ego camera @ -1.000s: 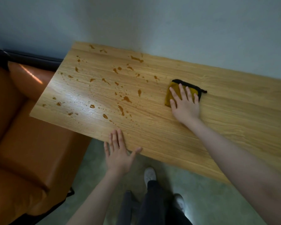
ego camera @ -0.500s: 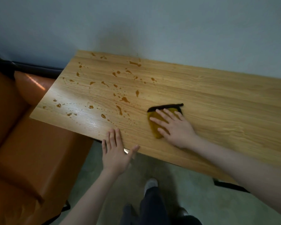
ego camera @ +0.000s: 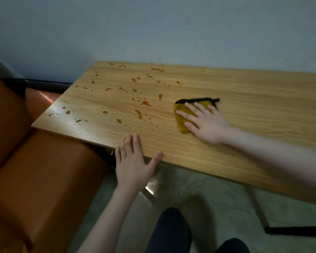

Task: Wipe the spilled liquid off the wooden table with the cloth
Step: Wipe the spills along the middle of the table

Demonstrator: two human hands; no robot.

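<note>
Flat, right hand (ego camera: 206, 123) pressing cloth (ego camera: 181, 115), left hand (ego camera: 133, 161) prob. steadying table (ego camera: 254, 106) edge

Orange sofa (ego camera: 35, 170) left (glossy), pale wall (ego camera: 153, 30), grey floor (ego camera: 217, 198).

Yellow cloth (ego camera: 181, 117) w/ black trim lies flat on wooden surface (ego camera: 254, 106), just right of the spill. Brown liquid drops (ego camera: 145, 103) scattered across left half, from front edge to back.
</note>
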